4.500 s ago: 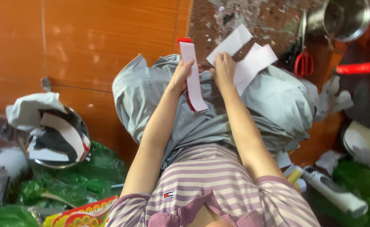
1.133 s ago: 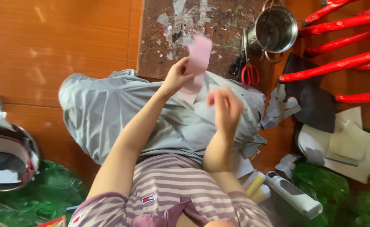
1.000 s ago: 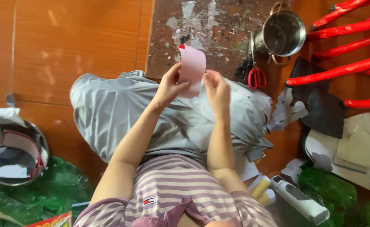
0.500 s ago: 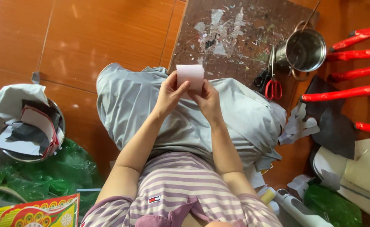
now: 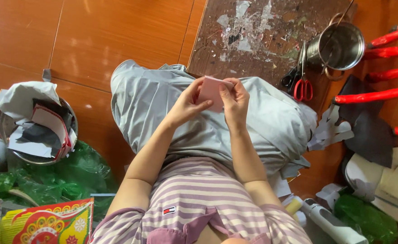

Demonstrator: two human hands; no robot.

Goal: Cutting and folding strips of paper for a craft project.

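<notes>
1 pink paper (image 5: 209, 90) | 1 scissors (image 5: 301, 81) | 1 steel pot (image 5: 339, 46) | 2 hands (image 5: 186, 104)

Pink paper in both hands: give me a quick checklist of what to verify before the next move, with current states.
1. Pink paper gripped by both hands: ok, left hand and right hand each pinch it.
2. Paper visible to the head camera: ok, though the fingers cover part of it.
3. Paper folded flat and even: cannot tell, the edges are partly hidden.
4. Red-handled scissors within sight: ok, lying on the scarred wooden board beside the metal pot.
5. Lap free of loose scraps: ok, the grey cloth under the hands looks bare.
6. Scrap bowl has room: not ok, piled with paper offcuts.
</notes>
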